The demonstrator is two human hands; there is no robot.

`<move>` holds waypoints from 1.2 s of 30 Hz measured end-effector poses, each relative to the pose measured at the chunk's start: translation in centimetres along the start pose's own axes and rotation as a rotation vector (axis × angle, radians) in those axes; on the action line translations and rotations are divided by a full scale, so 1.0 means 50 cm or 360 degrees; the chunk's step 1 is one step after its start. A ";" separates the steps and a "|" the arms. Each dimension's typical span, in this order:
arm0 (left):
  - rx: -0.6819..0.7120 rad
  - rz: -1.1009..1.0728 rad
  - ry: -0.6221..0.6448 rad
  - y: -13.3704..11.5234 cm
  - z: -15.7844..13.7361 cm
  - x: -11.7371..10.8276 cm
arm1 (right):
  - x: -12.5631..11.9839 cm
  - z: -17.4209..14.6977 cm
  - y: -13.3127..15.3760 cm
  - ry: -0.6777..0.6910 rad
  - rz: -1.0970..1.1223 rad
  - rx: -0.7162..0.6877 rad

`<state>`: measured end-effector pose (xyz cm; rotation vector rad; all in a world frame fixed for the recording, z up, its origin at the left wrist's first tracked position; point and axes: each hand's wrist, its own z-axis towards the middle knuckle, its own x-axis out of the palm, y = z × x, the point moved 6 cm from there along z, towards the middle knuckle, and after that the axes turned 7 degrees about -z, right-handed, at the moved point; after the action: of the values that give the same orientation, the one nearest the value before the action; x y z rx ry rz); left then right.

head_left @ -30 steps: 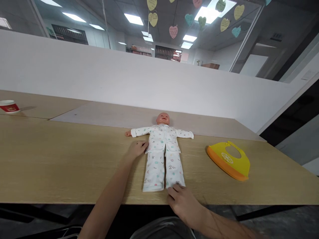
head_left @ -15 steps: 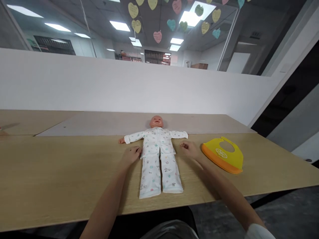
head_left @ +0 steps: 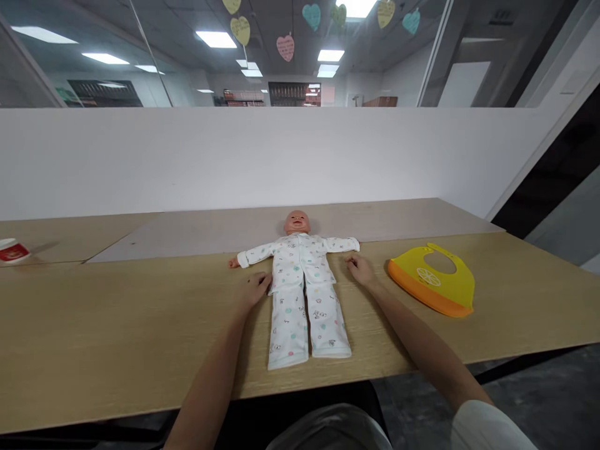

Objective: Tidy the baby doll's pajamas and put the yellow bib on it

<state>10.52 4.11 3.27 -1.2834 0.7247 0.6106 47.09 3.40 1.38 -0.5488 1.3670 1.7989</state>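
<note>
A dressed doll is laid on its back on the table, with its head toward the wall and both arms spread to the sides. Its body is covered by a printed shirt, and its legs by matching trousers. These two pieces can therefore be judged as already put on. The trouser legs are laid straight, side by side. Whether the front of the shirt is fastened cannot be told.

The left hand is placed just beside the doll's waist, with fingers bent at the shirt's edge; whether cloth is pinched by them cannot be told. On the doll's other side, the right hand is rested below the outstretched sleeve, its fingers relaxed and slightly curled, with nothing seen held.

Farther out on this same side, a yellow and orange bib is left flat, apart from the doll; it is not worn, so this piece may be judged as remaining. Well apart on the opposite side, a cup is partly seen.
</note>
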 end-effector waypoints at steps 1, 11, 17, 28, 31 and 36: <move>-0.0017 0.0005 -0.0003 -0.001 0.000 0.000 | 0.000 0.001 0.001 0.0020 -0.0011 0.0008; -0.0039 -0.0003 0.0071 0.004 0.000 0.007 | 0.002 0.000 0.011 0.0145 -0.0189 -0.0039; 0.0010 -0.0013 0.0070 0.007 0.004 0.011 | 0.002 -0.002 0.011 0.0117 -0.0233 -0.0052; 0.0005 0.0019 0.0108 0.011 0.003 0.011 | 0.004 -0.003 0.009 0.0136 -0.0296 -0.0060; -0.0013 0.0041 0.0115 0.008 0.001 0.008 | 0.005 -0.002 0.008 0.0126 -0.0270 -0.0068; -0.0026 0.0070 0.0089 0.001 -0.002 0.002 | 0.005 -0.002 0.008 0.0118 -0.0296 -0.0090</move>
<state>10.55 4.00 3.14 -1.3069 0.7975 0.6195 46.60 3.34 1.43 -0.7543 1.2725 1.6849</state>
